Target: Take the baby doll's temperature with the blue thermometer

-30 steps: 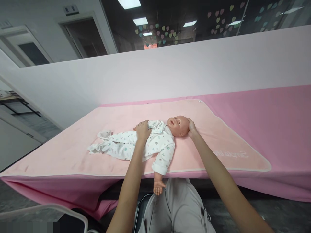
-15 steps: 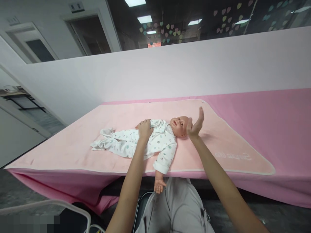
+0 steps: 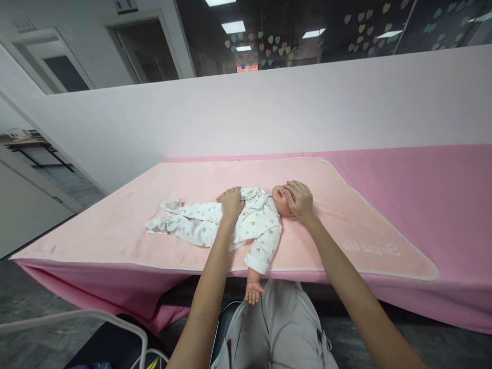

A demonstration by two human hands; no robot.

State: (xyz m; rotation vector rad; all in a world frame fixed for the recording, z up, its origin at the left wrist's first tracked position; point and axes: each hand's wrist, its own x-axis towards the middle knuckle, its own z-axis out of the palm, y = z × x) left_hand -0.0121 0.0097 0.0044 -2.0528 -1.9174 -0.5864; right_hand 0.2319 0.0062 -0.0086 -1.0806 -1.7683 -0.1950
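A baby doll in a white patterned sleepsuit lies on its back on a peach mat, feet to the left and head to the right. My left hand is wrapped over the doll's far forearm at its waist; the doll's small hand peeks out beside it. On the doll's head, my right hand lies with fingers stretched across the forehead and eyes, leaving the mouth visible. The doll's near arm hangs over the table's front edge.
Pink cloth covers the table under the mat and drapes over the front. A white wall rises behind it, with dark glass above. At lower left stand a pale curved tube and a dark seat.
My right hand has come down from upright beside the doll's head and turned left onto its forehead and eyes. My left hand keeps its place on the doll's arm.
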